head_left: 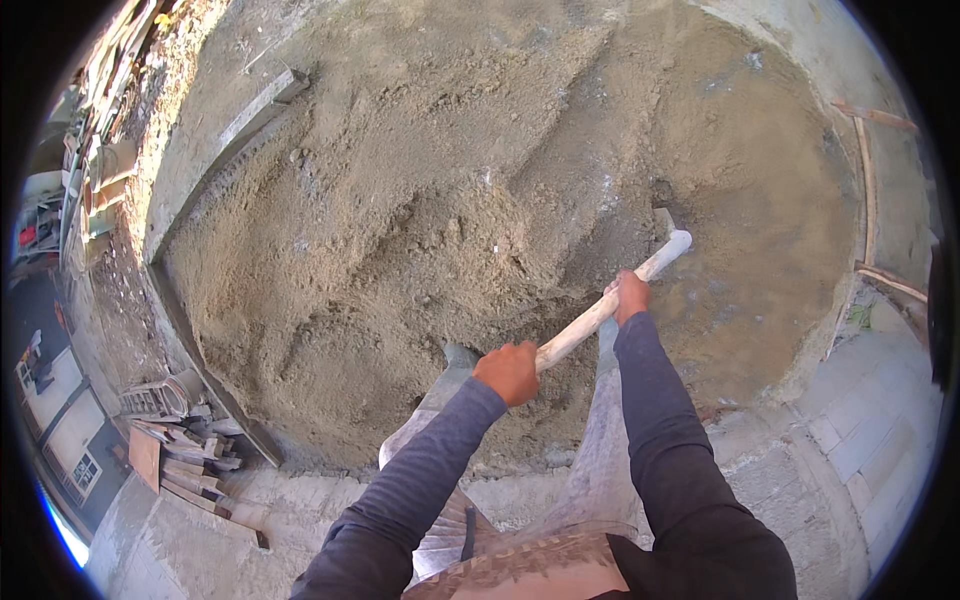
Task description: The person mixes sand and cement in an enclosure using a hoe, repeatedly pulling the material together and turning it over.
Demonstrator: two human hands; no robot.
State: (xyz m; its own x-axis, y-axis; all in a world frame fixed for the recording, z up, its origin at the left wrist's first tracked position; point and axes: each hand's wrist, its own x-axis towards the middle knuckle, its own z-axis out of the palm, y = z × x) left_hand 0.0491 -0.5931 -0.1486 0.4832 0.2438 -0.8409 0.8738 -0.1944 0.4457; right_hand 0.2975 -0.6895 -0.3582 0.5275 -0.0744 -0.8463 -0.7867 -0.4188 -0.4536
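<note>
Both my hands are wrapped round the pale wooden handle of a hoe (585, 325). My left hand (507, 372) grips the near end of the handle. Farther up, closer to the head, my right hand (629, 296) is closed on it. The hoe slants away to the right, and its whitish head end stands over the sand. Part of a grey blade (663, 224) shows beside that end; its lower edge is hidden. Under and around the tool spreads a wide heap of damp brown sand (450, 225), loose and lumpy in the middle and smoother at the right.
My legs (590, 450) stand at the heap's near side. A board (215, 385) edges the sand at left, with another plank (265, 105) farther off. Scrap wood (190, 465) lies at lower left. Thin timber strips (867, 190) border the right, beside grey paving (880, 420).
</note>
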